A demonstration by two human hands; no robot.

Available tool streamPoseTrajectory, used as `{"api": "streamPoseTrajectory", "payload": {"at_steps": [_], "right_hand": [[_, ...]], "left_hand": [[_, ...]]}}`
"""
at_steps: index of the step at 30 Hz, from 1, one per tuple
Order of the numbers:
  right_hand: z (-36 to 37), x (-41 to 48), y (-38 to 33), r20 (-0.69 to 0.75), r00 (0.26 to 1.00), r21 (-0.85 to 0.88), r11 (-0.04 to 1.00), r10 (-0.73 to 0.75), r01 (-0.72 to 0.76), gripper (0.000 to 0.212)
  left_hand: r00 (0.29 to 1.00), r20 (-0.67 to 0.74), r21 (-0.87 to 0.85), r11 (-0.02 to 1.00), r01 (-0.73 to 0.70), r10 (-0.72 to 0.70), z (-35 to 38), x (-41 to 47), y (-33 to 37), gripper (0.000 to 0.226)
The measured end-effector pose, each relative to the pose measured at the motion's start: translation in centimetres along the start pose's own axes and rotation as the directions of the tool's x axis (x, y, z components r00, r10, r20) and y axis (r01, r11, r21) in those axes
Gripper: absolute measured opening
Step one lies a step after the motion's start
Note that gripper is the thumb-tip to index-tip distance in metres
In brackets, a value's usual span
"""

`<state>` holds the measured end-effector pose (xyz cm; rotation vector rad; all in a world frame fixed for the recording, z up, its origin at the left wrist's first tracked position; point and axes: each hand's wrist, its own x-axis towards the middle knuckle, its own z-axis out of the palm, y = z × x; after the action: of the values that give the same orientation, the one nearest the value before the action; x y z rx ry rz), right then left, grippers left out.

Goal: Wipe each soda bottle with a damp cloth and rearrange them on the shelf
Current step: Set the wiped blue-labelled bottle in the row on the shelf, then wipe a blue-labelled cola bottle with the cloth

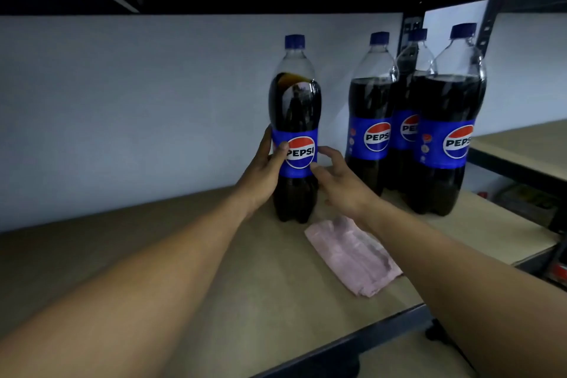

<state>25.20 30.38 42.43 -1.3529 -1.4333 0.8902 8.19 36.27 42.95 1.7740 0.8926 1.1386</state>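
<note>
Biggest worry for us here is a tip-over. The bottle [296,101] is tall and mostly full, and only the left hand [267,167] really has it: fingers wrapped round the back of the blue label, thumb pressed on the front. That's a slick plastic sleeve, so if we lift or twist from that grip alone it could slide or lean. The cola line inside already looks slanted (could just be slosh, hard to say).

The right hand [340,181] holds nothing. Its fingers are loose and spread, sitting right at the label's right side, touching it or just about; we can't tell which.

Second risk: the 3 other bottles [371,101] are bunched together toward the back right of the shelf [184,270], near our bottle. Swing it right carelessly and we'd bump the closest 1.

Third: the pink cloth [352,258] lies folded near the shelf's front edge, partly under the right wrist. Drag that arm back and the cloth could go off the edge with it.

Our bottle stands mid-shelf toward the back wall, base on the board, between both hands, just behind the cloth.
</note>
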Motion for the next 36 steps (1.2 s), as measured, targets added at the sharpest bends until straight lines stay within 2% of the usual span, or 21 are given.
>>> {"api": "streamPoseTrajectory", "payload": {"at_steps": [4,8,11,13,15,17,19,21,23,24,26,28,29,31,33,35,36], "right_hand": [[3.1,-2.4,-1.8,0.047,0.999,-0.070,0.997,-0.019,0.022,0.059],[5.4,-6.0,-3.0,0.054,0.994,-0.064,0.993,-0.094,0.098,0.061],[5.4,-8.5,-2.3,-0.008,0.992,-0.119,0.985,-0.126,0.125,0.049],[4.7,-9.7,-1.5,-0.029,0.990,-0.190,0.973,-0.137,0.129,0.043],[3.6,-10.3,-0.2,-0.027,0.994,-0.464,0.882,-0.107,0.082,0.045],[2.9,-11.0,1.5,-0.063,0.996,-0.745,0.662,0.063,-0.089,0.054],[2.6,-11.9,3.0,-0.087,0.970,-0.841,0.505,0.227,-0.193,0.067],[2.2,-12.0,3.8,-0.134,0.967,-0.859,0.460,0.219,-0.223,0.059],[1.3,-11.4,3.9,-0.181,0.973,-0.831,0.507,0.146,-0.231,0.050],[0.8,-11.2,3.8,-0.179,0.975,-0.788,0.575,0.128,-0.221,0.048],[0.2,-11.0,2.9,-0.161,0.980,-0.574,0.797,0.116,-0.188,0.046],[-0.1,-10.9,0.8,-0.248,0.969,-0.276,0.957,0.023,-0.093,0.043],[-0.1,-10.8,-1.1,-0.306,0.950,-0.169,0.986,-0.058,0.006,0.042],[0.5,-11.3,-6.1,-0.367,0.900,-0.058,0.971,-0.236,0.232,0.033],[1.5,-11.8,-10.3,-0.337,0.877,0.065,0.921,-0.342,0.384,0.016],[2.6,-12.1,-11.8,-0.328,0.879,0.192,0.886,-0.347,0.421,0.019],[3.1,-12.4,-11.6,-0.342,0.884,0.188,0.899,-0.319,0.396,0.028]], "left_hand": [[0.997,-0.072,0.024,1.000,0.000,0.001,-3.0,-3.1,-0.2,0.079],[0.987,-0.140,-0.019,0.996,-0.084,0.081,-3.9,-7.0,1.2,0.072],[0.976,-0.176,-0.041,0.990,-0.134,0.125,-3.7,-9.6,1.7,0.081],[0.969,-0.204,-0.042,0.988,-0.149,0.137,-3.3,-11.3,1.8,0.071],[0.958,-0.241,-0.037,0.985,-0.170,0.157,-2.7,-13.0,2.3,0.057],[0.940,-0.292,-0.053,0.978,-0.202,0.179,-1.8,-14.4,2.5,0.054],[0.921,-0.339,-0.064,0.972,-0.225,0.191,-0.7,-15.3,2.7,0.058],[0.916,-0.354,-0.078,0.970,-0.230,0.188,0.3,-15.8,2.9,0.059],[0.913,-0.367,-0.089,0.970,-0.225,0.178,0.8,-16.0,3.0,0.061],[0.910,-0.375,-0.088,0.971,-0.223,0.175,0.9,-16.1,2.9,0.063],[0.899,-0.401,-0.075,0.971,-0.227,0.179,1.1,-16.1,2.9,0.065],[0.887,-0.419,-0.055,0.970,-0.237,0.193,1.4,-16.0,3.0,0.063],[0.885,-0.422,-0.049,0.970,-0.237,0.195,1.6,-15.9,3.2,0.063],[0.884,-0.424,-0.045,0.971,-0.235,0.195,2.0,-15.8,3.5,0.063],[0.896,-0.400,-0.051,0.971,-0.233,0.194,2.5,-15.6,3.6,0.061],[0.916,-0.362,-0.080,0.974,-0.214,0.172,2.7,-15.4,3.6,0.060],[0.924,-0.349,-0.095,0.975,-0.202,0.157,2.6,-15.1,3.5,0.059]]}}
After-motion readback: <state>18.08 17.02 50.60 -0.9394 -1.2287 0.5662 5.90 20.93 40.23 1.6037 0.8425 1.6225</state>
